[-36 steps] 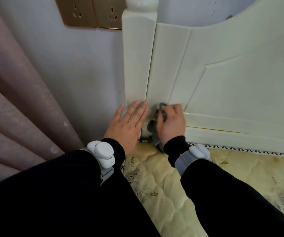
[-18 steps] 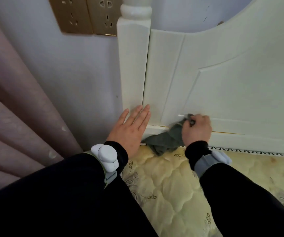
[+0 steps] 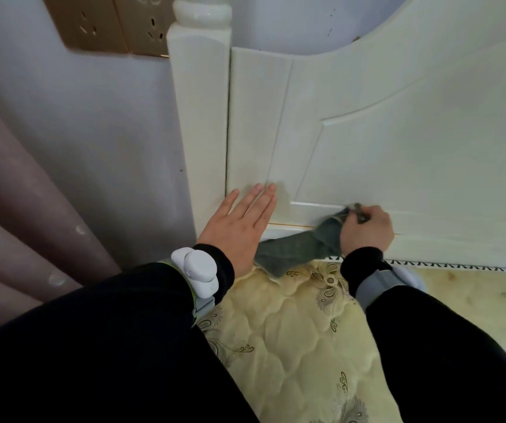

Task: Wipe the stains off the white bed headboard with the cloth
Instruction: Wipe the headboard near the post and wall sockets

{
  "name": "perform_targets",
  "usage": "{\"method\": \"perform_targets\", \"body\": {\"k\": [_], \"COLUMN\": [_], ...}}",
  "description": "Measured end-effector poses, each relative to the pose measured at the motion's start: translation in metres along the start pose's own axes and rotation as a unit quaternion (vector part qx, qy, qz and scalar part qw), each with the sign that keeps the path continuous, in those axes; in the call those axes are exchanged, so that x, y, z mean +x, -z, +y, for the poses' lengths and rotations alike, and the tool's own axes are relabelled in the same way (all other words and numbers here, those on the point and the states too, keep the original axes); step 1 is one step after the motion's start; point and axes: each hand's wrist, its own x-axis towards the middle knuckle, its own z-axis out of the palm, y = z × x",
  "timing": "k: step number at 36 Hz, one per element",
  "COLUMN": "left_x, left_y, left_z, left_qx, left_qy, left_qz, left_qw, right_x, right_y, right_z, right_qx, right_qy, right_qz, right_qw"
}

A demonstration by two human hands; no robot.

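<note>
White wooden bed headboard [image 3: 398, 132]: upright before me.
Grey-green cloth [image 3: 300, 248]: bunched against its lower rail.
Left hand [image 3: 239, 230]: fingers flat, released, bracing the panel.
Right hand [image 3: 367, 230]: clenched round cloth; I'd press firmly, stroking along the groove.

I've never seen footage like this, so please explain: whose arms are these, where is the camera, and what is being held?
There is no machine here. These are a person's own arms, filmed by a camera worn on the head and looking down. The left hand rests flat on the white headboard. The right hand grips a grey cloth and holds it low against the headboard. Below lies a yellow quilted mattress.
</note>
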Motion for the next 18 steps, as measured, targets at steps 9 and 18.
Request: {"method": "perform_targets", "body": {"k": [9, 18], "left_x": [0.015, 0.019], "left_y": [0.0, -0.001], "left_z": [0.018, 0.016], "left_qx": [0.018, 0.035], "left_qy": [-0.016, -0.018], "left_qz": [-0.01, -0.016], "left_qw": [1.0, 0.999], "right_x": [-0.004, 0.054], "right_y": [-0.005, 0.045], "right_z": [-0.01, 0.026], "right_qx": [0.021, 0.089], "right_qy": [-0.012, -0.226], "right_qz": [-0.047, 0.054], "right_qw": [0.999, 0.969]}}
